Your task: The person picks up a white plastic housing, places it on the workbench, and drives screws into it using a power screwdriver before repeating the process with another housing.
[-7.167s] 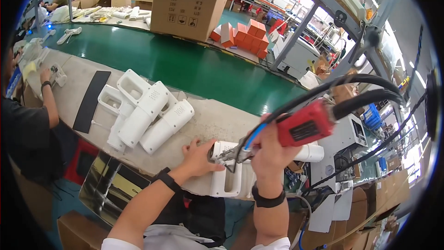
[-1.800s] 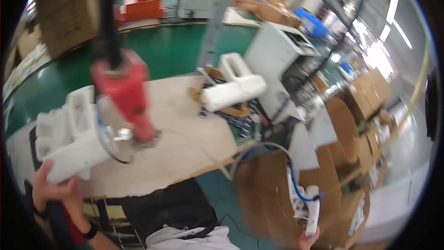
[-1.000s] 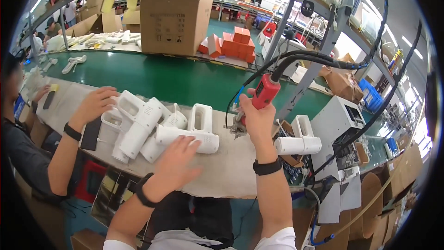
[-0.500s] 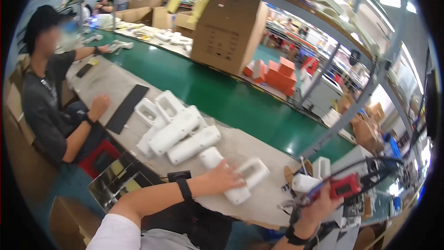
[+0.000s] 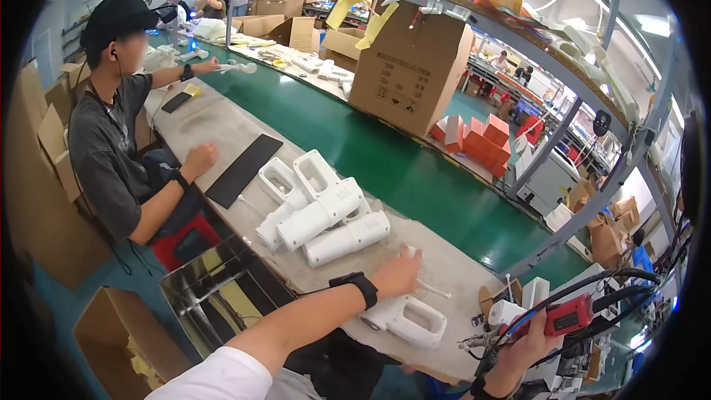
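A: Right hand [image 5: 527, 342]?
B: Closed around one red handheld power tool [image 5: 569, 315], black cables at its rear, metal tip directed left, raised beyond the end of the beige-covered tabletop [image 5: 215, 118].
A: Left hand [image 5: 396, 275]?
B: Fingers curled, above the tabletop; whether they are clamped on anything, cannot tell.
A: Item nearest it?
B: One white plastic housing [image 5: 398, 324] with a looped handle, lying near the tabletop's front edge, handle toward the right, partly hidden by the left hand. Contact between them cannot be told.
A: Adjoining pieces?
B: One thin white rod [image 5: 435, 289] with a rounded end, just beside the left hand. Farther left, one overlapping group of white plastic housings [image 5: 326, 212], similar pattern.
A: Beyond the group?
B: One flat black rectangular mat [image 5: 244, 170], then a co-worker [image 5: 104, 133] in dark shirt and black cap, seated.
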Tool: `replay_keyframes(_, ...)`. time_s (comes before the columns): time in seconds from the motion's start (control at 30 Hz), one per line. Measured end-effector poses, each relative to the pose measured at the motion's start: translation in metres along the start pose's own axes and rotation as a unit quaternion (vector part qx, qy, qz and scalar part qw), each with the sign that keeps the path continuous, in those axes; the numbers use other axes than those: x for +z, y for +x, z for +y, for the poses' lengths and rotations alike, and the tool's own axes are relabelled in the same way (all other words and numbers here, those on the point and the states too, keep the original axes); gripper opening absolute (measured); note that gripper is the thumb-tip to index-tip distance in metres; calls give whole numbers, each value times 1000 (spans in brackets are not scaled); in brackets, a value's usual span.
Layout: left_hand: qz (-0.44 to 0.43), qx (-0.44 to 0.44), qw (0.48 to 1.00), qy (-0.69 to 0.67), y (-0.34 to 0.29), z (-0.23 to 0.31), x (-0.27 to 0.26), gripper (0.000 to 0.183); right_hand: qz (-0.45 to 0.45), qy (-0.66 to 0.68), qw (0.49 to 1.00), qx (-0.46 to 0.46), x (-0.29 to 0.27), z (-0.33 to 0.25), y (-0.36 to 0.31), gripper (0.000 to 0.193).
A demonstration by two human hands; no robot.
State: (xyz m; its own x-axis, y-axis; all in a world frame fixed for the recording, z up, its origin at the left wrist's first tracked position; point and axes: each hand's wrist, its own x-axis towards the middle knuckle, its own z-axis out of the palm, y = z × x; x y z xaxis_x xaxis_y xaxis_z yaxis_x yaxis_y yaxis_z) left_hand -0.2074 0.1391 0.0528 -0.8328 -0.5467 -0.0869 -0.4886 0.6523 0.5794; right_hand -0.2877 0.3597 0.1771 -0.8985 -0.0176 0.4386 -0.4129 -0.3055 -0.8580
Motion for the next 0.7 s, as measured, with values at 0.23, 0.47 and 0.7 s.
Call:
replay_keyframes(0.23,-199,255,945,48,16,5,25,82,-3,-9,1000,6,-9,-1,2,19)
replay_keyframes(0.47,-90,200,963,154,-10,26,30,59,-40,-18,999,-3,-2,7,0,17)
replay_keyframes(0.7,-48,184,960,206,-12,28,33,56,-31,0,1000,5,15,13,-8,17)
